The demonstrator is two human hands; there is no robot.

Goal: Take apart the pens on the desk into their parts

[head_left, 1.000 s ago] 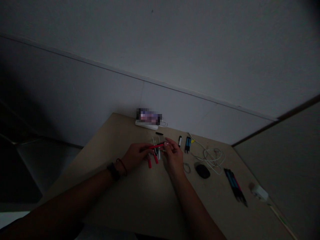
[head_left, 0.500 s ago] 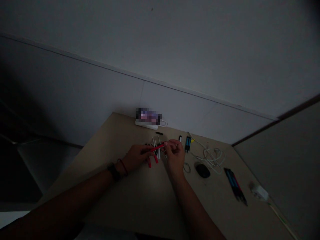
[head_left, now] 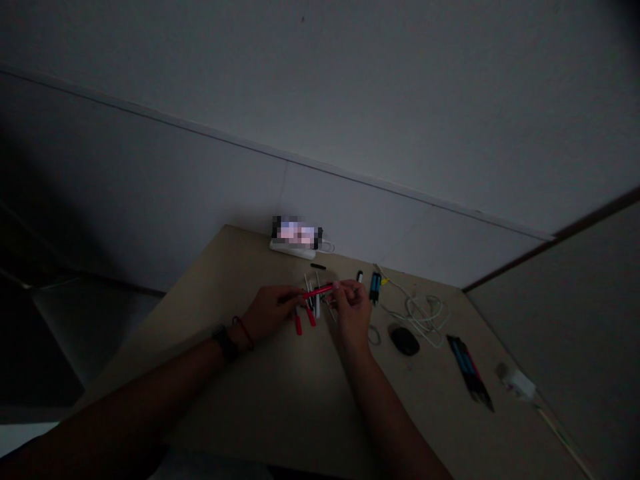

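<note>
The scene is dim. My left hand (head_left: 270,310) and my right hand (head_left: 351,308) meet over a beige table (head_left: 280,393). Between them is a red pen (head_left: 317,291), held level; the left fingers pinch its left end and the right fingers pinch its right end. Under the pen lie two red caps (head_left: 305,321) and several white and black pen parts (head_left: 315,303) on the table. A dark watch and a red band are on my left wrist.
A white power strip (head_left: 295,249) lies at the table's far edge by the wall. Right of my hands are blue-black pens (head_left: 375,287), a coiled white cable (head_left: 425,312), a black mouse (head_left: 405,341), more dark pens (head_left: 470,372) and a white charger (head_left: 519,385).
My right hand has shifted slightly right and up along the red pen. The left hand stays almost in place.
</note>
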